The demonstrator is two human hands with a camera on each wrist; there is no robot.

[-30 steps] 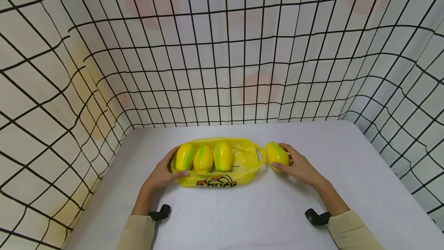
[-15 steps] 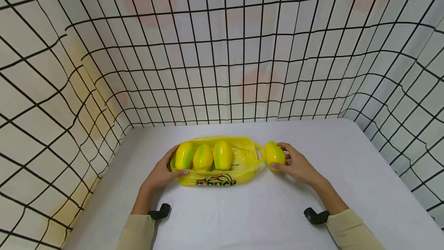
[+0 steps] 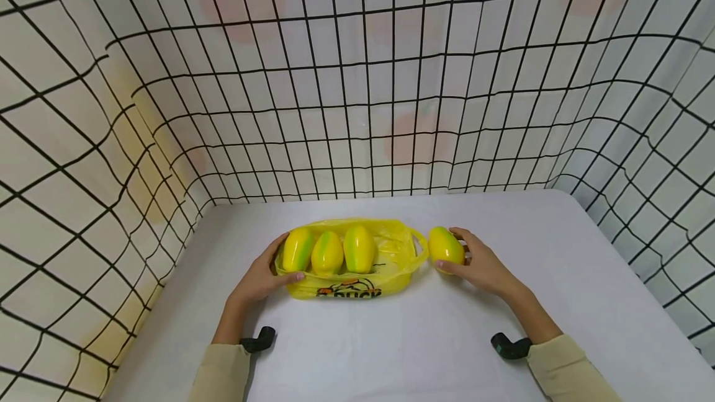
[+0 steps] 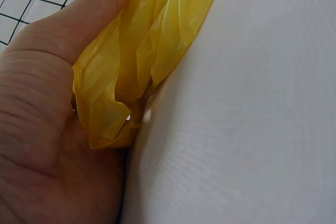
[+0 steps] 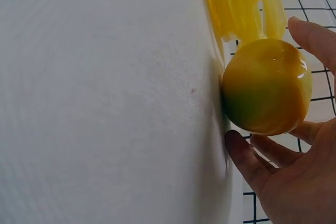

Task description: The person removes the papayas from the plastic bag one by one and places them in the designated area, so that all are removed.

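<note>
A yellow plastic bag [image 3: 393,284] with dark print lies on its side on the white table, its mouth spread wide. Three glossy yellow-green mangoes rest in it: one on the left [image 3: 298,251], one in the middle [image 3: 327,254] and one on the right [image 3: 359,250]. My left hand [image 3: 262,276] holds the bag's left end, thumb over the front rim [image 4: 100,77]; its fingers are mostly hidden behind. Just right of the bag's handle loop, a fourth mango [image 5: 266,87] sits on the table. My right hand [image 3: 485,270] curves its fingers and thumb around that mango from the right.
Black grid netting [image 3: 380,104] over pale sheeting walls in the back and both sides. White table surface [image 3: 380,352] stretches in front of the bag and to the right. Each wrist carries a black camera mount, a left one [image 3: 258,340] and a right one [image 3: 511,347].
The right hand and its mango shift very slightly left, then back right, beside the bag handle. The left hand, bag and other mangoes stay in place.
</note>
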